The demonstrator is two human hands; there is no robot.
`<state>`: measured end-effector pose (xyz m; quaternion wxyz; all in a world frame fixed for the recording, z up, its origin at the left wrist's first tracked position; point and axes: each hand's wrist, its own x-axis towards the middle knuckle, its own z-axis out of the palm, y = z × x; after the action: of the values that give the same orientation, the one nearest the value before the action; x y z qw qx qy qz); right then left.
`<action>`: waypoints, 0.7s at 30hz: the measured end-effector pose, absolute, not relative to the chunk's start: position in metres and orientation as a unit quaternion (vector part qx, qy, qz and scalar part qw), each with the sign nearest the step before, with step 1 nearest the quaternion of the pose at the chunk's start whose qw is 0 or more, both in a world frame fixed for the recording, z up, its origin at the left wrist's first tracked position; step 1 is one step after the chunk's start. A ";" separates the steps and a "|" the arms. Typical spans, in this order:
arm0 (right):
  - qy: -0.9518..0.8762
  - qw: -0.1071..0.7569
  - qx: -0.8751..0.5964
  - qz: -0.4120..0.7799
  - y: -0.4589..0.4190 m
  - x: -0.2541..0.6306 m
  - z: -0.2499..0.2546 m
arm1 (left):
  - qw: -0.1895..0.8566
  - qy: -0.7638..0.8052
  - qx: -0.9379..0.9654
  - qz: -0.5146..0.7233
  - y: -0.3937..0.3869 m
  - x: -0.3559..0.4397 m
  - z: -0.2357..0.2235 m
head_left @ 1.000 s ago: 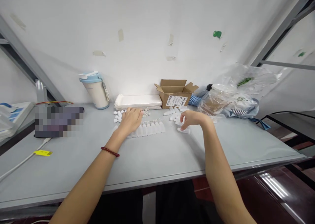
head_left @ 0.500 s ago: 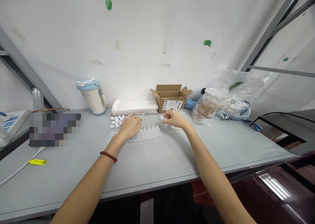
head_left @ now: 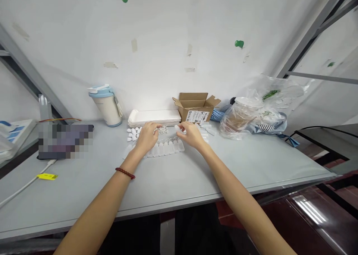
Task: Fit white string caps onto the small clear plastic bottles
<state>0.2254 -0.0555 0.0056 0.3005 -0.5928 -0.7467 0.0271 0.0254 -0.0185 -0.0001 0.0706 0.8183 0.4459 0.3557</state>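
My left hand is curled over the left end of a row of small white plastic pieces lying side by side on the grey table. Its fingertips pinch toward a thin white string behind the row. My right hand hovers just behind the row's right end, fingers closed on one small white piece. A pile of small white caps lies left of my left hand. More loose white pieces lie to the right.
An open cardboard box, a stack of white trays and a blue-lidded jug stand along the wall. Plastic bags with a lidded cup sit at right. A cable with a yellow tag lies at left.
My right hand picked a white piece from the loose pile at right and carried it left to the row. My left hand stayed at the row's left end.
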 end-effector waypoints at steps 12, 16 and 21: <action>-0.762 0.310 -0.568 0.035 -0.065 0.203 0.006 | 0.618 0.340 0.461 0.538 -0.039 0.038 0.014; -0.779 0.313 -0.542 0.032 -0.070 0.198 0.009 | 0.627 0.334 0.481 0.514 -0.043 0.039 0.017; -0.779 0.322 -0.539 0.007 -0.069 0.198 0.006 | 0.614 0.352 0.510 0.489 -0.046 0.042 0.015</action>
<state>0.1982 -0.0694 0.0056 0.3217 -0.5388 -0.7785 0.0073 0.0418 -0.0457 0.0153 0.6138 0.5101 0.3515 0.4894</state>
